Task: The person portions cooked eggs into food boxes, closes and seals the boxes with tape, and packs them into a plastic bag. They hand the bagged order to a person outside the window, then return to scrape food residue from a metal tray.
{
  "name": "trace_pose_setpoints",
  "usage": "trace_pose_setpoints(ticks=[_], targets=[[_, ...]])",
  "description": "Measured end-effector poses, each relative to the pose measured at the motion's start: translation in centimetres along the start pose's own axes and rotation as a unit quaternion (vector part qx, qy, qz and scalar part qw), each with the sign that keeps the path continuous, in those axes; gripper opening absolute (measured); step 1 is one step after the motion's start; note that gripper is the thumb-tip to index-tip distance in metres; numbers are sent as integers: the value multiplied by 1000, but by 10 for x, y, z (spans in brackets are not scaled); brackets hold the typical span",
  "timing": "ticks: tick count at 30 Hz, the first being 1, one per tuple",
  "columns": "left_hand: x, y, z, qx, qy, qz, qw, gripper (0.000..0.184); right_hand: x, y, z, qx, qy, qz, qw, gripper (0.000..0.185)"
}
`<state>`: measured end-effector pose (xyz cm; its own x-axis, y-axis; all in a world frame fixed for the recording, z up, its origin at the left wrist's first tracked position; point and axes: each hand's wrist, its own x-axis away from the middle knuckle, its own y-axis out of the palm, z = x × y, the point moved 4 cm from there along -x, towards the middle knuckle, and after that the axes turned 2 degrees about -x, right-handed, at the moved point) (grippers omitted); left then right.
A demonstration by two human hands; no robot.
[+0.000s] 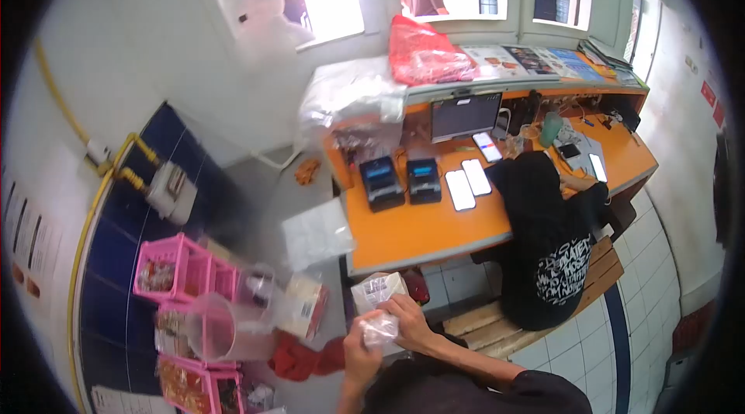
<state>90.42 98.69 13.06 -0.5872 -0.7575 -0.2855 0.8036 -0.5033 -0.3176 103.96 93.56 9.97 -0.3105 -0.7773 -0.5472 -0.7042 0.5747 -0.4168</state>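
Observation:
My left hand (360, 356) and my right hand (409, 321) are close together at the lower middle of the head view. Both have their fingers closed on a crumpled clear plastic bag (380, 330), bunched up between them. Just beyond the fingers is a pale printed package (378, 288) with dark lettering, partly covered by my right hand. Whether the bag is joined to that package I cannot tell. On the grey counter left of my hands lies another printed packet (303, 305) in clear wrapping. A red cloth (299, 360) rests near my left wrist.
Pink baskets (186, 268) with small packets and a clear plastic jug (213, 327) stand at left. A white plastic-wrapped stack (318, 232) lies farther up the counter. The orange desk (434, 235) carries card terminals (382, 183), phones and a monitor. A person in black (543, 243) sits on a wooden bench.

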Motion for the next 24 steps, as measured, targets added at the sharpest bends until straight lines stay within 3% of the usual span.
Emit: trace_pose_setpoints(ticks=[1,3,4,6,9,10,11,13,14,16,23,24], targets=[[-11,11,-12,1,10,-5,1000,36,-15,-7,22,16,3,-6,1000,37],[-25,22,-62,37,-185,43,981,37,-49,-20,68,18,2,22,1000,31],[-27,26,-107,-73,-108,41,991,34,-68,-29,86,34,10,0,999,26],[-25,31,-153,-214,-135,-47,966,33,-101,-39,120,57,23,-22,998,14],[-23,45,-183,-218,-112,-62,967,31,-124,-35,164,68,11,44,997,15],[-26,50,-183,-213,-108,-60,969,28,-124,-27,187,75,61,-13,995,17],[-37,54,-183,-213,-106,-51,970,28,-128,-24,196,74,53,-16,996,17],[-50,66,-189,-181,-170,-73,966,25,-130,-24,220,40,169,55,983,22],[-61,70,-192,-177,-174,-66,967,25,-133,-19,224,40,166,47,984,22],[-89,75,-201,-200,-87,-65,974,27,-131,-11,230,69,163,90,980,27],[-191,83,-265,-162,-22,-61,985,20,-109,2,246,153,150,72,974,32],[-197,83,-275,-99,-120,-105,982,26,-108,4,250,164,161,61,971,30]])
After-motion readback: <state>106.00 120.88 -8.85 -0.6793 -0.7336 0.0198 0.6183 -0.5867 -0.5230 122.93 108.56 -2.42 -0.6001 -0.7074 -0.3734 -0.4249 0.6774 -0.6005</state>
